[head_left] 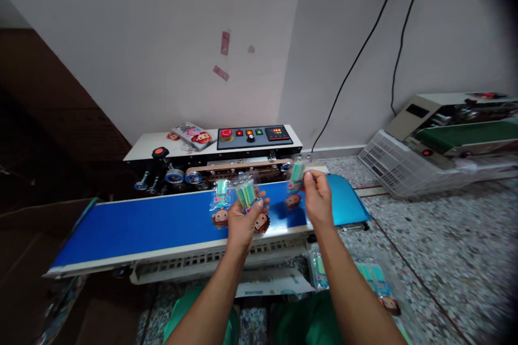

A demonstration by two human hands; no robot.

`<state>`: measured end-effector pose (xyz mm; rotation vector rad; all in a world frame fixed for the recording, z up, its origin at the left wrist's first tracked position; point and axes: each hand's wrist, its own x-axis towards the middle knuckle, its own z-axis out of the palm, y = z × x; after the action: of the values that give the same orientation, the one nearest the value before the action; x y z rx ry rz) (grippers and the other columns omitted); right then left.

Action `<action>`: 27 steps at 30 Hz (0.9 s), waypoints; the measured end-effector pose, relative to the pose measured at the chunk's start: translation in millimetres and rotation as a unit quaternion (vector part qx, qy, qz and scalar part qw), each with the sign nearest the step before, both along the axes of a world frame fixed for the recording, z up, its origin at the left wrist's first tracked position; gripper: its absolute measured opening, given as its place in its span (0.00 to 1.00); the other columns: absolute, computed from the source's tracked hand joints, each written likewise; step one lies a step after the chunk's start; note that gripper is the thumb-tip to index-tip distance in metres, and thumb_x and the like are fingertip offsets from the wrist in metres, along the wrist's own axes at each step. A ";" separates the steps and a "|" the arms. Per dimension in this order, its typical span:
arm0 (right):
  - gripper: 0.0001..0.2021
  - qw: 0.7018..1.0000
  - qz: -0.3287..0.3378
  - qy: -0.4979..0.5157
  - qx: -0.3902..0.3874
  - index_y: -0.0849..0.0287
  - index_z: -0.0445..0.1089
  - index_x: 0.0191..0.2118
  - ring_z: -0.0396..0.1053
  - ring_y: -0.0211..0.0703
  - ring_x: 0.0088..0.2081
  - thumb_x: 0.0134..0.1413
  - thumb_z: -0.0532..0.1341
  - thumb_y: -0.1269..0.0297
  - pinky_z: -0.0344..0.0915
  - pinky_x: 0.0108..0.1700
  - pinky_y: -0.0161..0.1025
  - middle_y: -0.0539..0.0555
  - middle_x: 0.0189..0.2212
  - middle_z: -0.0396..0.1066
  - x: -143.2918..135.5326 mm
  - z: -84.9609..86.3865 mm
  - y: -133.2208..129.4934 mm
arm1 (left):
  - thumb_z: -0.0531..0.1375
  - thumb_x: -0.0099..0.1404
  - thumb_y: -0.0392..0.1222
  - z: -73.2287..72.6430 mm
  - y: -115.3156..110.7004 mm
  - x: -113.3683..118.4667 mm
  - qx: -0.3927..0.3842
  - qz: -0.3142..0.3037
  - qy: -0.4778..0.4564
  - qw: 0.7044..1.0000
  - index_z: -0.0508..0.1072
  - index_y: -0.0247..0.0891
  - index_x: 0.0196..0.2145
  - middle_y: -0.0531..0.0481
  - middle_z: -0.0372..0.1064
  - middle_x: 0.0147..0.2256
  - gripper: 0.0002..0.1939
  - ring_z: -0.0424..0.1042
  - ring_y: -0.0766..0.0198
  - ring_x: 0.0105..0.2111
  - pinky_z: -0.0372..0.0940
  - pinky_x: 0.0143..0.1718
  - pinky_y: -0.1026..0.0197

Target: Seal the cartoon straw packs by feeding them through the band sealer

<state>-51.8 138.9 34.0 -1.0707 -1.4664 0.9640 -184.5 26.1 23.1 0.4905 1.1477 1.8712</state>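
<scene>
My left hand (243,223) is closed on several clear plastic packets (246,193), fanned together, with pale green sticks and a cartoon face on them. At the right, my right hand (319,197) pinches a single packet (296,175) of the same kind by its edge, upright over the blue conveyor belt (149,226). Beside my left hand another packet (221,194) is on the belt, partly hidden by my fingers. Behind the belt stands the band sealing machine (259,137) with its lit display, buttons and blue-rimmed rollers.
A printed pack (194,135) lies on top of the machine. More packets in a clear bag (374,280) sit low at the right. A white crate (390,167) is near a second machine with a green belt (465,132). Cardboard (32,248) stands at the left; a black cable hangs down the wall.
</scene>
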 end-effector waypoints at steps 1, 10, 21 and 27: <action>0.16 0.999 -0.038 -0.036 0.009 0.57 0.63 0.40 0.64 0.38 0.28 0.58 0.51 0.50 0.60 0.32 0.35 0.49 0.29 0.66 9.7 -0.4 7.4 | 0.67 0.52 0.41 1.8 -0.6 -0.1 0.003 -0.006 -0.002 1.000 0.71 0.35 0.44 0.42 0.75 0.41 0.22 0.76 0.56 0.37 0.70 0.38 0.55; 0.14 0.867 -0.159 -0.470 -0.043 0.62 0.66 0.43 0.68 0.50 0.30 0.61 0.47 0.63 0.55 0.32 0.40 0.59 0.26 0.70 32.0 -12.9 45.0 | 0.68 0.51 0.40 5.8 -2.5 5.4 -0.017 -0.057 0.018 0.998 0.71 0.33 0.40 0.41 0.75 0.39 0.19 0.77 0.56 0.34 0.72 0.35 0.57; 0.20 0.983 0.160 -0.095 0.007 0.58 0.68 0.48 0.68 0.45 0.44 0.58 0.53 0.51 0.63 0.45 0.40 0.57 0.44 0.72 -16.4 0.0 1.9 | 0.69 0.48 0.42 2.2 -0.5 3.7 -0.039 -0.042 0.042 0.997 0.72 0.32 0.38 0.45 0.77 0.32 0.20 0.76 0.60 0.29 0.70 0.32 0.60; 0.15 0.977 0.206 0.039 -0.048 0.58 0.73 0.37 0.69 0.42 0.37 0.53 0.58 0.52 0.64 0.40 0.37 0.52 0.34 0.74 -31.0 4.4 -31.8 | 0.70 0.46 0.42 6.2 -1.2 4.0 -0.038 -0.030 0.044 0.998 0.73 0.34 0.39 0.49 0.77 0.31 0.22 0.75 0.63 0.27 0.69 0.30 0.63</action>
<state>-82.8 107.0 38.4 -0.7984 -1.6228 1.3642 -180.5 24.9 29.3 0.5628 1.2445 1.7622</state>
